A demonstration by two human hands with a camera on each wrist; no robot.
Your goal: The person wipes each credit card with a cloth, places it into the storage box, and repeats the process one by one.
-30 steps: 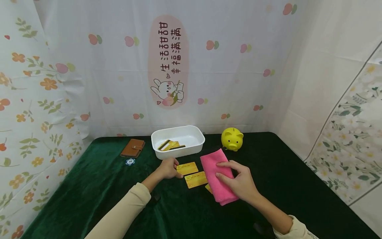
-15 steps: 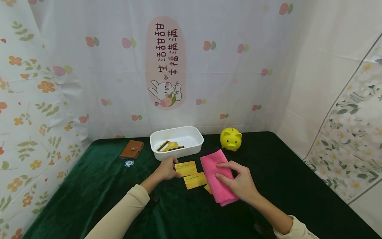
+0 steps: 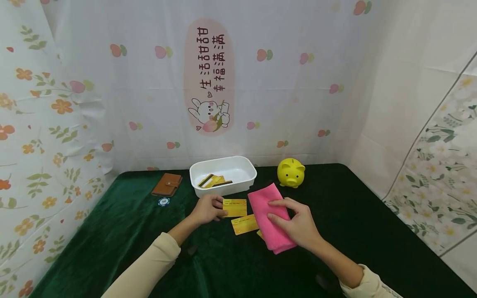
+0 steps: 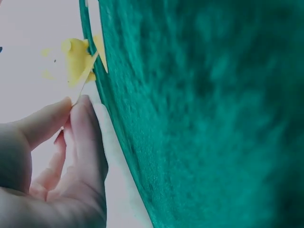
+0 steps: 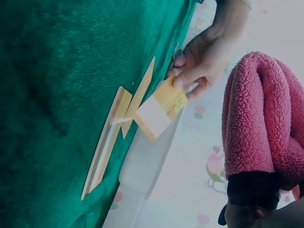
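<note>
My left hand (image 3: 206,210) pinches a yellow bank card (image 3: 234,207) by its left edge between thumb and fingers. The right wrist view shows this bank card (image 5: 164,107) tilted and raised off the tabletop. Below it lies another yellow card (image 3: 244,224), and a corner of a further card (image 3: 260,234) shows beside the cloth. My right hand (image 3: 299,223) grips a folded pink fleecy cloth (image 3: 269,215), thumb and fingers on its face. In the right wrist view, two cards lie on the green cover, the nearer card (image 5: 107,142) and the farther card (image 5: 139,97).
Behind the hands stands a white basin (image 3: 246,182) with several yellow cards (image 3: 214,181) inside. A yellow piggy bank (image 3: 291,173) is at its right. A brown wallet (image 3: 166,184) and a blue-white chip (image 3: 163,201) lie left. Green velvet (image 3: 223,265) covers the table.
My left hand has raised the bank card off the table, and it now sits apart from the card below it. The right hand with the pink cloth has barely moved.
</note>
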